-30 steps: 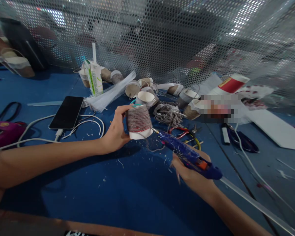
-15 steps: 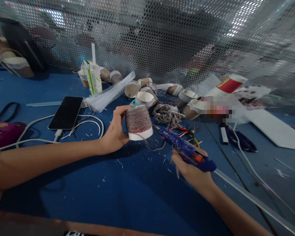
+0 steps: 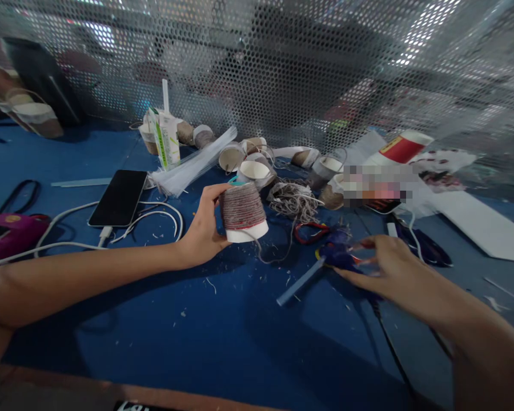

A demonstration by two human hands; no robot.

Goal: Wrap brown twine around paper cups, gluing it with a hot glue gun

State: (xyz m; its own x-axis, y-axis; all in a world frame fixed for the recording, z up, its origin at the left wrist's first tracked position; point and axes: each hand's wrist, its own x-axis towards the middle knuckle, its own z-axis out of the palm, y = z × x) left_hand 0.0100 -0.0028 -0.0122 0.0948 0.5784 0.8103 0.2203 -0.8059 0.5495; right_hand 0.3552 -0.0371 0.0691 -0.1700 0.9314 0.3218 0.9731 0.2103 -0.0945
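My left hand is closed around an upside-down paper cup wrapped in grey-brown yarn, with a bare white rim at the bottom. A loose yarn end trails from the cup to the table and curves up toward a tangled heap of yarn. My right hand is open, thumb and fingers apart, beside a blue glue gun on the table. Whether the fingertips still touch the gun is blurred. A clear glue stick juts out of the gun toward the lower left.
Several yarn-wrapped cups stand and lie along the perforated metal screen. A drink carton, a bundle of glue sticks and a cabled phone are at the left. Red-handled pliers lie near the glue gun. At far left, a person's arm is visible.
My right hand has moved right and opened from around the glue gun. The gun now lies turned on the table, its glue stick pointing lower left. My left hand still holds the cup.
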